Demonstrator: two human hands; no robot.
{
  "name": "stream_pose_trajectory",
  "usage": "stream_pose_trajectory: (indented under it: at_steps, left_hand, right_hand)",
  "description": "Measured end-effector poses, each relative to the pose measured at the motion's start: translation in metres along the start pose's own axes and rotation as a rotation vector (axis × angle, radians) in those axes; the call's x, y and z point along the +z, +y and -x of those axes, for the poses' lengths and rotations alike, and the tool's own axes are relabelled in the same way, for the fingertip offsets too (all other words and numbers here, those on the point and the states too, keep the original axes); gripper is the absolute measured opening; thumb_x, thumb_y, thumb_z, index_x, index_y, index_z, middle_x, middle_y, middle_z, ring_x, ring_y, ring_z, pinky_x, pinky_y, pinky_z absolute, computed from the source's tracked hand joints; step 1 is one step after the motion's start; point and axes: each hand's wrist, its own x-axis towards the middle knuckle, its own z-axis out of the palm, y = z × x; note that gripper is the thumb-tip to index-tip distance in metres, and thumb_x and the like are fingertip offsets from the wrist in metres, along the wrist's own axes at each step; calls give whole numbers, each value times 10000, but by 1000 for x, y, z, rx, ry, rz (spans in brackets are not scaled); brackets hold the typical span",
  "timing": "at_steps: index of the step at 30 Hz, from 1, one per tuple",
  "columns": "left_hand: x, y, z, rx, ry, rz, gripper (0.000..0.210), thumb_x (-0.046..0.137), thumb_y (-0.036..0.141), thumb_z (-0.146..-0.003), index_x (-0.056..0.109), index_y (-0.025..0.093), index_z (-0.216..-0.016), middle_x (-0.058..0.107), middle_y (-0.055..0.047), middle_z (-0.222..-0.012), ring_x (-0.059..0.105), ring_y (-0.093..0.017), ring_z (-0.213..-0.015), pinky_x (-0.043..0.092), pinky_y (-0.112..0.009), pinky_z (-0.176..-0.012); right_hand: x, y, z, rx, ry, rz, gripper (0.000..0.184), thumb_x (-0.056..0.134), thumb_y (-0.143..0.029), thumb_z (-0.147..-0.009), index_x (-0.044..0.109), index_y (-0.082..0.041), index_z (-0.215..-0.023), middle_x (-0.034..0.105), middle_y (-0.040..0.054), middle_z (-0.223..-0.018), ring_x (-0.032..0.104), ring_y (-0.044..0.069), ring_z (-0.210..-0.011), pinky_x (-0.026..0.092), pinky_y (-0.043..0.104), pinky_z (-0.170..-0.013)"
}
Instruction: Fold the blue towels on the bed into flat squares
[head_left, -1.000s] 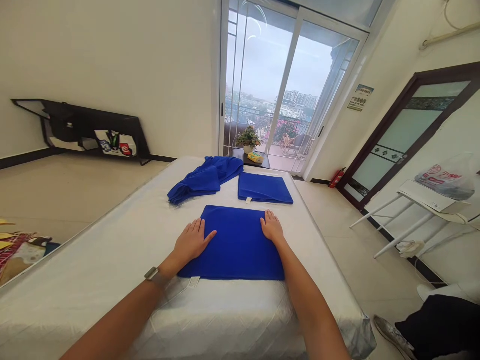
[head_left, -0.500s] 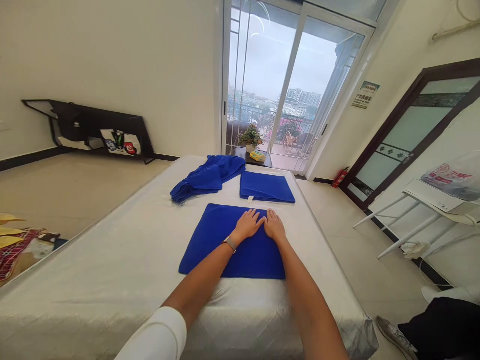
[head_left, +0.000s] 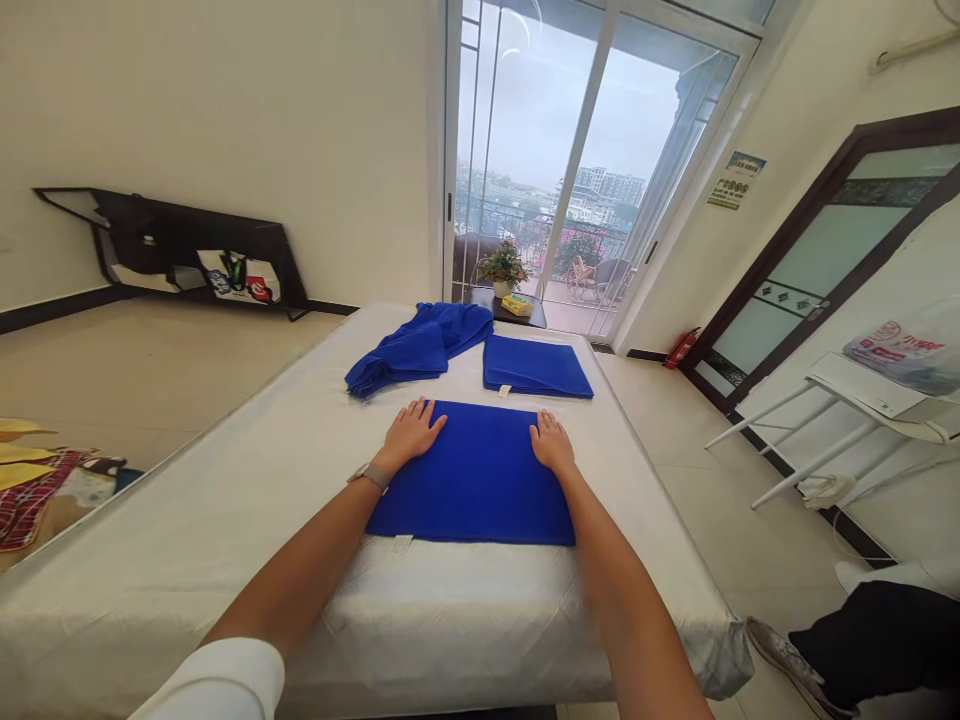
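Note:
A folded blue cloth (head_left: pixel 472 480) lies flat near the front of the white-covered bed (head_left: pixel 285 510), with a small white tag (head_left: pixel 403 544) sticking out at its front left edge. My left hand (head_left: pixel 412 435) rests on the cloth's far left corner, fingers stretched out. On the far right corner, my right hand (head_left: pixel 553 440) lies flat with fingers extended. Beyond them sits a second folded blue cloth (head_left: pixel 536 365), also tagged. To its left is a loose, crumpled blue cloth (head_left: pixel 420 345).
A small dark table with a potted plant (head_left: pixel 504 265) stands behind the bed by the sliding glass door. A white chair (head_left: pixel 862 400) holding a plastic bag is at right. Another person's leg and shoe (head_left: pixel 795 660) show at lower right. Patterned fabrics (head_left: pixel 52 490) lie at far left.
My left hand has moved left from the cloth's middle to its far left corner. My right hand stays near the far right corner. The tag at the front edge now shows.

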Motion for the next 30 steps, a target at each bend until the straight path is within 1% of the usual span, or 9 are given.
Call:
stream_pose_trajectory:
  at_steps: [2, 6, 11, 15, 17, 21, 25, 27, 30]
  left_hand:
    - [0, -4, 2, 4, 8, 2, 780, 179, 598, -987, 288, 62, -1543, 257, -192, -1620, 242, -312, -1500, 215, -472, -1203]
    - [2, -1, 3, -3, 34, 5, 803, 164, 616, -979, 304, 54, -1535, 276, -192, -1613, 252, -302, -1498, 199, -460, -1213]
    - [2, 0, 2, -11, 9, 31, 818, 149, 621, -976, 286, 43, -1539, 255, -183, -1622, 227, -290, -1507, 178, -457, -1225]
    - [1, -1, 1, -24, -18, 41, 844, 138, 632, -971, 243, 28, -1551, 226, -172, -1635, 191, -283, -1518, 160, -447, -1234]
    - [2, -1, 1, -23, -13, 34, 846, 134, 634, -971, 251, 27, -1549, 236, -176, -1631, 198, -283, -1516, 163, -442, -1234]
    - [5, 0, 0, -19, 15, 8, 842, 133, 628, -973, 272, 21, -1541, 261, -181, -1620, 227, -283, -1508, 179, -437, -1229]
    - [4, 0, 1, -19, 13, -7, 839, 160, 620, -974, 274, 6, -1535, 269, -184, -1615, 246, -289, -1501, 193, -442, -1225]
    - [2, 0, 4, -33, 49, -31, 846, 183, 616, -973, 294, -19, -1520, 291, -206, -1602, 262, -303, -1494, 197, -447, -1222]
    - [-4, 3, 11, -11, 202, -74, 836, 191, 587, -980, 301, -56, -1503, 301, -241, -1589, 250, -318, -1496, 168, -458, -1226]
  right_hand:
    - [1, 0, 0, 4, 1, 3, 640, 160, -414, -1028, 214, -98, -1581, 205, 61, -1647, 132, 164, -1522, 88, 326, -1225]
    - [2, 0, -2, 9, 1, 21, 636, 156, -415, -1031, 224, -101, -1579, 214, 58, -1645, 141, 161, -1520, 95, 323, -1224]
    - [-2, -3, 2, 0, 26, 82, 623, 174, -386, -1032, 244, -77, -1569, 248, 84, -1634, 171, 183, -1514, 114, 346, -1221]
    - [-6, -6, 8, -75, 119, 159, 614, 209, -365, -1029, 251, -72, -1567, 245, 104, -1632, 133, 191, -1522, 35, 373, -1229]
    - [-7, -5, 9, -69, 85, 144, 631, 201, -395, -1031, 229, -72, -1573, 221, 104, -1639, 116, 190, -1526, 41, 373, -1230]
    - [-3, -1, 6, 45, -58, 67, 677, 148, -461, -1031, 175, -73, -1584, 160, 84, -1653, 107, 190, -1528, 93, 363, -1228]
    - [1, 1, 4, 58, -62, 46, 680, 142, -467, -1027, 144, -88, -1591, 132, 68, -1659, 83, 176, -1530, 64, 349, -1229]
    - [1, 0, 4, 56, -57, 39, 680, 141, -467, -1026, 147, -89, -1591, 130, 67, -1660, 82, 175, -1530, 61, 349, -1228]
    - [0, -1, 6, 53, -47, 31, 682, 139, -465, -1025, 157, -81, -1589, 134, 70, -1659, 83, 173, -1530, 63, 351, -1228]
